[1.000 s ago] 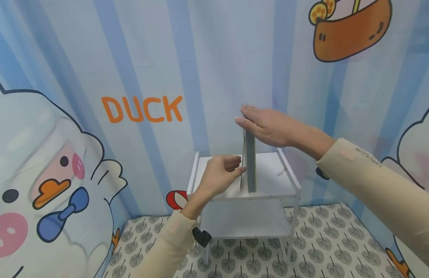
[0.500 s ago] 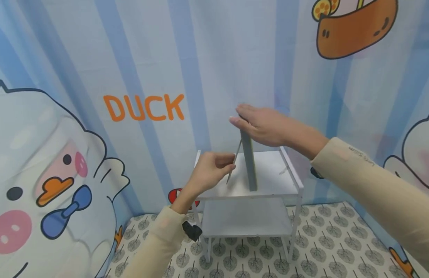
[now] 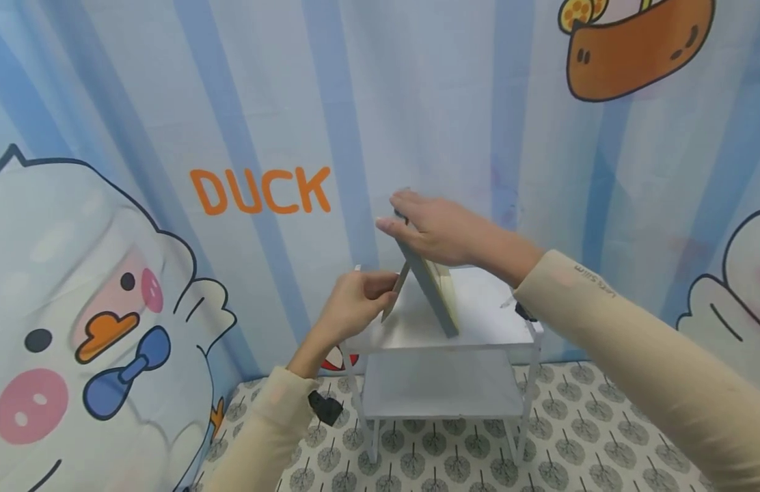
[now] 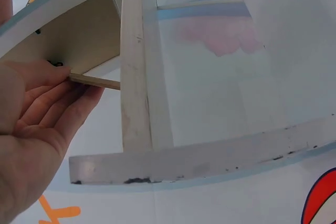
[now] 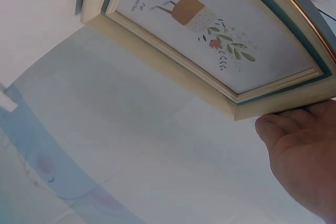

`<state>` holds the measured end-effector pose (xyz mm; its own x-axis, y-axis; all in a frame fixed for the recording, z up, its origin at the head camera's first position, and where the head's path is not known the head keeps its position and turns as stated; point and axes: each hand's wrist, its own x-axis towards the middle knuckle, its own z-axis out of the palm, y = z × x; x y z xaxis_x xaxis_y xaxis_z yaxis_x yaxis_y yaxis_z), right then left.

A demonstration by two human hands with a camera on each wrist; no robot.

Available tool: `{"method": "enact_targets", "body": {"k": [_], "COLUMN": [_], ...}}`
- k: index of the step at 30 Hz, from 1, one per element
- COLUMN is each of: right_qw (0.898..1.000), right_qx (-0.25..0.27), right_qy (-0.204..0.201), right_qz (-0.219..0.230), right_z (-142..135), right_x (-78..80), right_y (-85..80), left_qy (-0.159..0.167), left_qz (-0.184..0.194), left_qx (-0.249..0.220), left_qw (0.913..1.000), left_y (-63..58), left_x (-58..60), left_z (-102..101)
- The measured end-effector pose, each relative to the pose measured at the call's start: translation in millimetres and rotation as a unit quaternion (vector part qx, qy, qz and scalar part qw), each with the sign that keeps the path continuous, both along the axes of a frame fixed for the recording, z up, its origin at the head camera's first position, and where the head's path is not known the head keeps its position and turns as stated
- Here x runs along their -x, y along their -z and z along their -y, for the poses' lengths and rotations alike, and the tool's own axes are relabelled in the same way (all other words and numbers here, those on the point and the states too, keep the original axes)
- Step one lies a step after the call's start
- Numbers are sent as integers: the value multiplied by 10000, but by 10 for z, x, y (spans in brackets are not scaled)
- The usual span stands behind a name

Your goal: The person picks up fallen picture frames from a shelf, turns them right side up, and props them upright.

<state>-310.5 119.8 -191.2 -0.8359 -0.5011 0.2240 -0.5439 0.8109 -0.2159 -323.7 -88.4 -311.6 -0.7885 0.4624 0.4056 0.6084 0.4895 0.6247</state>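
Note:
A picture frame (image 3: 426,287) stands tilted to the left on a white shelf's top, its grey edge toward me. In the right wrist view its cream and green border (image 5: 170,66) surrounds a print of a plant in a pot. Behind it a thin stand leg (image 3: 395,290) is swung out and reaches down to the shelf. My left hand (image 3: 352,304) pinches this stand leg (image 4: 94,81) between thumb and fingers. My right hand (image 3: 444,229) rests on the frame's upper end with fairly straight fingers; in the right wrist view its fingertips lie against the border.
The white two-tier shelf (image 3: 441,386) has raised side rails (image 4: 134,66) and a lower board. Behind it hangs a striped blue curtain (image 3: 269,82) with cartoon prints. A tree-patterned covering (image 3: 577,424) lies on the floor.
The frame has gone from upright to leaning left, and its stand leg has swung away from the back. Both hands have moved left with them.

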Motion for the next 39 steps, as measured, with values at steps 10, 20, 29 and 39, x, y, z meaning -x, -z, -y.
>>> {"method": "enact_targets", "body": {"k": [10, 20, 29, 39], "right_qw": [9998, 9998, 9985, 9665], "right_qx": [113, 173, 524, 2468], "right_qy": [-143, -122, -164, 616], "right_qz": [-44, 11, 75, 351], "right_z": [85, 101, 62, -151], "right_x": [8, 0, -34, 120], "right_y": [57, 57, 123, 313], "left_qy": [132, 77, -253, -537], "left_qz": [63, -238, -442, -1060], "left_qx": [-65, -131, -529, -832], "left_qw": [9999, 9996, 9973, 9894], "left_y": [38, 40, 42, -29], "left_x": [6, -6, -127, -404], "left_z": [70, 45, -32, -108]}}
